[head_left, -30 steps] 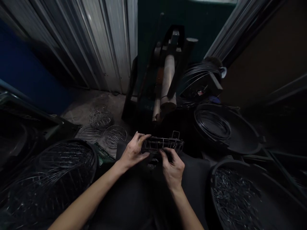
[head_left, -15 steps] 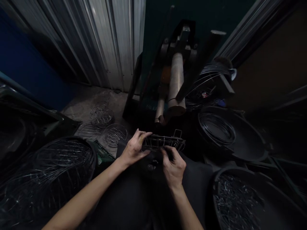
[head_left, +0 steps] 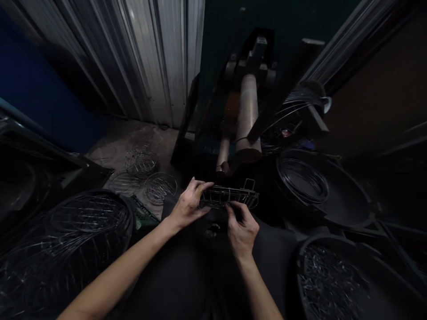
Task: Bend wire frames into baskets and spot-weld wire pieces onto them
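Note:
A shallow wire basket [head_left: 242, 196] is held in front of me, tilted, with a small rectangular wire loop [head_left: 248, 184] standing up at its far right side. My left hand [head_left: 191, 202] grips the basket's left end, thumb below and fingers above. At the near edge of the basket, my right hand [head_left: 243, 224] is closed in a pinch, thumb against forefinger. The fingers partly hide the wire there, so any small piece between them cannot be made out. Just beyond the basket are the two metal arms of a machine [head_left: 248, 115], one thick and one thinner.
On the left stands a large tub [head_left: 130, 213] heaped with wire grids. More round wire pieces [head_left: 160, 186] lie on the floor. To the right, one black tub [head_left: 363, 209] holds a wire coil, and another [head_left: 302, 271] holds many small bent wire pieces. Corrugated metal wall [head_left: 160, 66] rises behind.
The basket has tipped slightly and shifted a little right with both hands. Both hands keep nearly the same grip. The view has moved slightly.

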### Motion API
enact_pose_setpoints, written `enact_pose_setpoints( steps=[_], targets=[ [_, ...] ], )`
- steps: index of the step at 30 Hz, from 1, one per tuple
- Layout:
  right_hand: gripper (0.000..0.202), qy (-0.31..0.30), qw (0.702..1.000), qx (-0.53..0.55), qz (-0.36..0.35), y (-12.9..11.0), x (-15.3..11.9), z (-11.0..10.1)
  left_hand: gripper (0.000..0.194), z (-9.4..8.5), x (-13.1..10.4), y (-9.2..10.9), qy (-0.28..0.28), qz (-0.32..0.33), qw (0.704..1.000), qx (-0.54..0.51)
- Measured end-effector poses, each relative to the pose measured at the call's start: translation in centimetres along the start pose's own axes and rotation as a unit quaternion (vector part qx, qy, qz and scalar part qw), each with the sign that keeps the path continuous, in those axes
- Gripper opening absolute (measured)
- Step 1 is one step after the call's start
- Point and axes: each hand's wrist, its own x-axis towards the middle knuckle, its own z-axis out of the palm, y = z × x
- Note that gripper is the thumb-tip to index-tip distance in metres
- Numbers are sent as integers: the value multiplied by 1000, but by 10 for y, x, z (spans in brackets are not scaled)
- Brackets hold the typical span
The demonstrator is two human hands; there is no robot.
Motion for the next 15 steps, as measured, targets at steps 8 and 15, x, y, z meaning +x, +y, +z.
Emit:
enact_pose_setpoints(
  steps=[8,15],
  targets=[
    [15,-6,1000,27,-3,0,14,5,65,-2,11,-5,21,5,1000,0],
    [15,-3,999,34,6,0,23,9,65,-4,21,-9,21,3,1000,-3]
  ],
)
